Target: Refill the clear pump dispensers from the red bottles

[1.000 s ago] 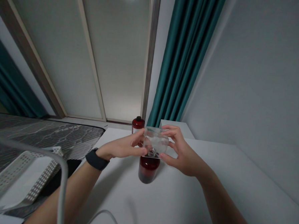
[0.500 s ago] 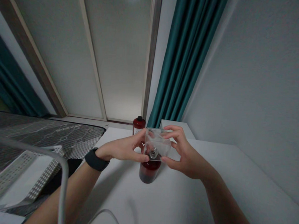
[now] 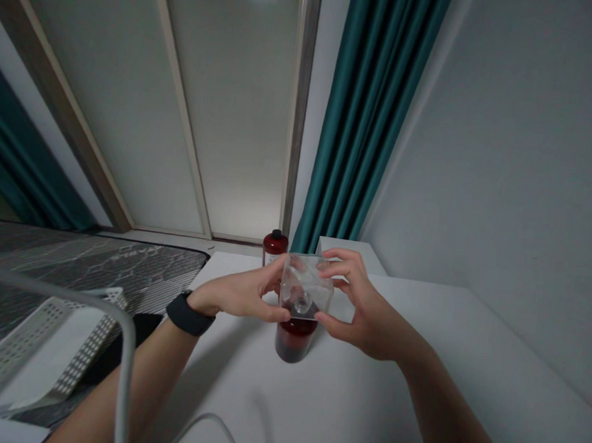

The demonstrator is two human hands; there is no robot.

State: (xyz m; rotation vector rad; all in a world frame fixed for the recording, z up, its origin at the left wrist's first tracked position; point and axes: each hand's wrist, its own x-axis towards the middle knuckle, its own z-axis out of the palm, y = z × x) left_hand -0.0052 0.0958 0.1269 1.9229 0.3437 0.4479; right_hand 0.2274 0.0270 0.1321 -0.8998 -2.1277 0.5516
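Note:
Between my two hands is a clear, square-sided plastic container [image 3: 307,278], tilted, just above the open neck of a dark red-brown bottle. My left hand [image 3: 252,295], with a dark band on its wrist, grips the container's left side, thumb at the near edge. Fingers of my right hand [image 3: 358,304] hold its right side, the thumb low at the near corner. The red-brown bottle [image 3: 294,344] stands upright on the white table [image 3: 346,396]. Its neck shows through the clear plastic; whether the two touch I cannot tell.
A second red-brown bottle [image 3: 275,244] with a black cap stands behind my left hand. A white box [image 3: 373,257] is at the table's back. On the left are a white perforated basket [image 3: 46,347] and a pale cable or tube [image 3: 125,371]. A thin cable [image 3: 211,417] lies near the front.
The clear container has shifted slightly left and tilted a little, with both hands still on it. The bottle beneath has stayed in place.

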